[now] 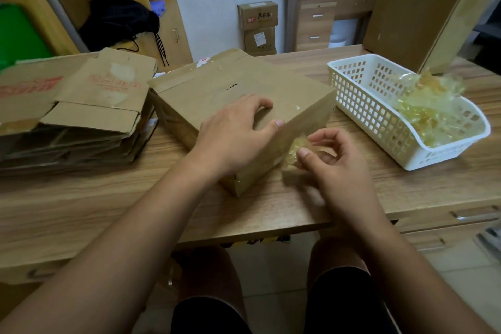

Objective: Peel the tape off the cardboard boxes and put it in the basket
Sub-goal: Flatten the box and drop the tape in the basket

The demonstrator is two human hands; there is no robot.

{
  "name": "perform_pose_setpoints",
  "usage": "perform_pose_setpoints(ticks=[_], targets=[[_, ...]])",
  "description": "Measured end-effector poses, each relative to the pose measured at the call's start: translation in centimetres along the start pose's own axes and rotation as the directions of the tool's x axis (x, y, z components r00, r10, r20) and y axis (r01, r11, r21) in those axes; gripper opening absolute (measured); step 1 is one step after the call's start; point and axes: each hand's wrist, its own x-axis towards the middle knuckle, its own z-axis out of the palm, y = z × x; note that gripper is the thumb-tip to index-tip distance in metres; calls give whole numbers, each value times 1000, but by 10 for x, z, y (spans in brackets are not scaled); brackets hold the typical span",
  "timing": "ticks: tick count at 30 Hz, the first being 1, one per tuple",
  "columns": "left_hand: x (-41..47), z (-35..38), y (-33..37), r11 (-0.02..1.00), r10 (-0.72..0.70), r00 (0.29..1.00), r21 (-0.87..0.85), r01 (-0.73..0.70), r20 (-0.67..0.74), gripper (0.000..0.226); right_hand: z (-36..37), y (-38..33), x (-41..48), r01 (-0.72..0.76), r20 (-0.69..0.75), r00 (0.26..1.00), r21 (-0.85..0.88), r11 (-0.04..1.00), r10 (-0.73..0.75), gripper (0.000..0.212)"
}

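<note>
A brown cardboard box [217, 89] lies flat in the middle of the wooden desk. My left hand [235, 130] presses on its near right corner, fingers spread over the top. My right hand [333, 160] is just right of that corner, thumb and fingers pinching a crumpled wad of yellowish clear tape [295, 148] that still touches the box's side. A white plastic basket [379, 106] stands to the right, holding a heap of crumpled tape [428, 106].
A stack of flattened cardboard boxes [78, 106] lies on the desk at the left. A tall upright carton [423, 8] stands behind the basket. The desk's front edge [244, 236] runs just above my knees, with drawers at the right.
</note>
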Motion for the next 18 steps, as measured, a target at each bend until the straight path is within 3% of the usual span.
perform_pose_setpoints(ticks=[3, 7, 12, 16, 18], targets=[[-1, 0, 1, 1000, -3, 1000, 0, 3, -5, 38, 3, 2, 11, -62, 35, 997, -19, 998, 63, 32], [-1, 0, 1, 1000, -3, 1000, 7, 3, -13, 39, 7, 8, 17, 49, -32, 998, -263, 964, -59, 23], [1, 3, 0, 1000, -11, 999, 7, 11, -46, 39, 10, 6, 14, 114, -95, 977, -531, 840, -192, 20], [0, 6, -1, 1000, -30, 992, -8, 29, -119, 36, 21, 6, -1, 88, -56, 989, -514, 853, -136, 50], [-1, 8, 1, 999, -39, 987, -16, 37, -157, 32, 23, 5, -3, 68, -76, 990, -484, 873, -119, 50]])
